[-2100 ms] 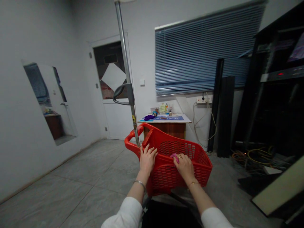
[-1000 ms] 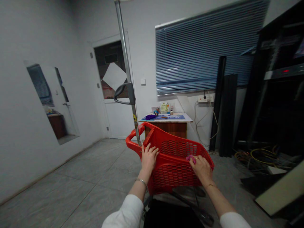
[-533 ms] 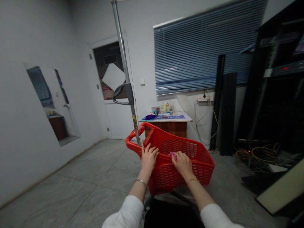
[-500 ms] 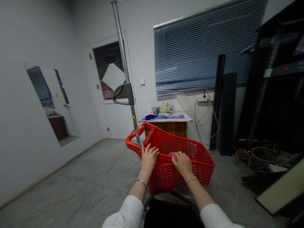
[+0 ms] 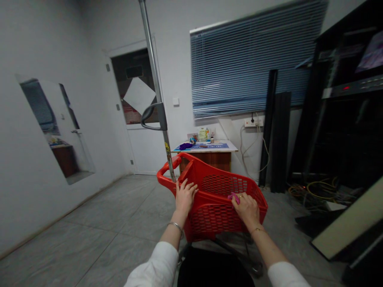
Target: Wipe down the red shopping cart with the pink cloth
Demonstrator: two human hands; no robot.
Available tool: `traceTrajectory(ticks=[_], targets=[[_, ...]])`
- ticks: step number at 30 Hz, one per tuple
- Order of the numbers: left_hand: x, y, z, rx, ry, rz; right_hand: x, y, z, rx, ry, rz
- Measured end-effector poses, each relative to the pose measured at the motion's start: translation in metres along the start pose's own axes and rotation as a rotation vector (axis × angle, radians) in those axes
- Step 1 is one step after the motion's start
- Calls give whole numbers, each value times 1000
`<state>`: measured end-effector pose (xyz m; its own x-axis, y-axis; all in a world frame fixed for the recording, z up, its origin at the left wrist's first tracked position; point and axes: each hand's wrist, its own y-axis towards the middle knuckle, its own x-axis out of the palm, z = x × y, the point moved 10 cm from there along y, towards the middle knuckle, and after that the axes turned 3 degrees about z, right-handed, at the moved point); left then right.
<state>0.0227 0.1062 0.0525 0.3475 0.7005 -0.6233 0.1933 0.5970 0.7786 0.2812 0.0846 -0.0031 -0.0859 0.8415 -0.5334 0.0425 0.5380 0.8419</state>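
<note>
A red plastic shopping cart with slotted basket walls stands right before me. My left hand lies on the basket's near rim, close to the handle end, fingers stretched and a little apart. Farther right on the same rim, my right hand is closed around a bunched pink cloth, pressing it against the edge. Most of the cloth is hidden under the fingers. A metal pole with a grey loop grip rises from the handle end.
Behind the cart, a small table bears a purple cloth and small packages. Black panels lean by the window blinds. Cables and a leaning board lie at right. A white door stands behind left.
My right hand has slid the pink cloth rightward along the rim, toward the basket's far end. My left hand has stayed at its place on the rim. The view has shifted slightly.
</note>
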Motion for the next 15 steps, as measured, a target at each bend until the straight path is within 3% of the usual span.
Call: traceTrajectory(ticks=[4, 9, 11, 13, 15], targets=[[2, 1, -3, -13, 24, -8, -2, 0, -20, 53, -34, 29], [0, 0, -2, -11, 59, 2, 4, 13, -93, -33, 77, 32], [-1, -1, -3, -6, 71, -3, 5, 17, -110, -44, 114, 31], [-1, -1, -3, 2, 78, -14, 6, 17, -112, -62, 138, 20], [-1, -2, -4, 8, 82, -23, 6, 14, -97, -83, 148, 4]])
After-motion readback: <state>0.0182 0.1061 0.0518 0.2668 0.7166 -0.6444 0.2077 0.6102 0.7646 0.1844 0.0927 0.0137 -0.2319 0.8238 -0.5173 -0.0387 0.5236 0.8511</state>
